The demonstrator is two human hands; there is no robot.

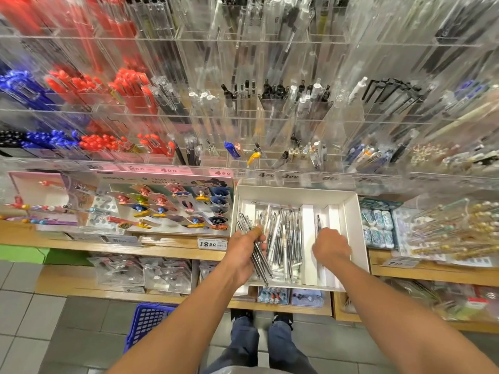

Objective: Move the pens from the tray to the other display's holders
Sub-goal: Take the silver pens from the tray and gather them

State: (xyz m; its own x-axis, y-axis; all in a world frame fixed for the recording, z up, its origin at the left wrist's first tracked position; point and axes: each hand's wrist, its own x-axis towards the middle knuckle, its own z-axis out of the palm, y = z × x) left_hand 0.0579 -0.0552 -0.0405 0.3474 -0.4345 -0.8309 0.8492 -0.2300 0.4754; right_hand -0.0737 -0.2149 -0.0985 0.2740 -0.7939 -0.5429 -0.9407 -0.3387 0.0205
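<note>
A white cardboard tray (pixel 351 211) rests on the wooden shelf edge, with several clear and silver pens (pixel 286 238) lying loose in its middle. My left hand (pixel 244 252) grips a bundle of several pens (pixel 260 261) over the tray's left side. My right hand (pixel 329 245) is over the tray's right part, fingers curled down around a single dark pen (pixel 319 221) that sticks up beyond the knuckles. Above the tray rises the clear acrylic display (pixel 270 117) with rows of pen holders, some holding black and clear pens.
Red and blue pens fill holders (pixel 121 87) at the left. Character-topped pens (pixel 172 206) lie left of the tray, erasers (pixel 378 228) and gold-tipped pens (pixel 459 230) to the right. A blue basket (pixel 148 325) stands on the floor by my feet.
</note>
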